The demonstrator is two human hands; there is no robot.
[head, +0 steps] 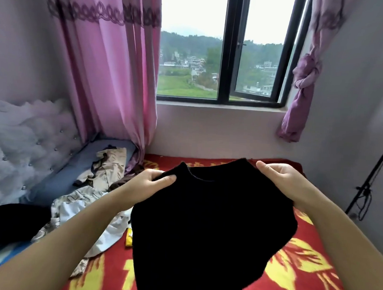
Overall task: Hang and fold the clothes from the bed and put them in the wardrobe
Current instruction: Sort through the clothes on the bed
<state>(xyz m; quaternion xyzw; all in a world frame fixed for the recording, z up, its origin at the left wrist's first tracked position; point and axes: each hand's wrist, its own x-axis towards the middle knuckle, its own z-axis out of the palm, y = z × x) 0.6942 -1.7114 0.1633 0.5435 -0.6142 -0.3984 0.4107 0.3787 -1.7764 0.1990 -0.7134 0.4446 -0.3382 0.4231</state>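
Now left hand [155,178], right hand [279,180] grip black top [211,223] shoulders; neckline up, length hanging down.

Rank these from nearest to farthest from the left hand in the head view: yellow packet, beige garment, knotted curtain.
From the left hand:
1. Beige garment, just to its left.
2. Yellow packet, below it, beside the black top.
3. Knotted curtain, far right by the window.

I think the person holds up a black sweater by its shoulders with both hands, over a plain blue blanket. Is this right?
Not quite. The head view shows that the blanket under the black sweater is red with yellow patterns, not plain blue. The rest is right: the left hand and the right hand hold the sweater up by its shoulders.
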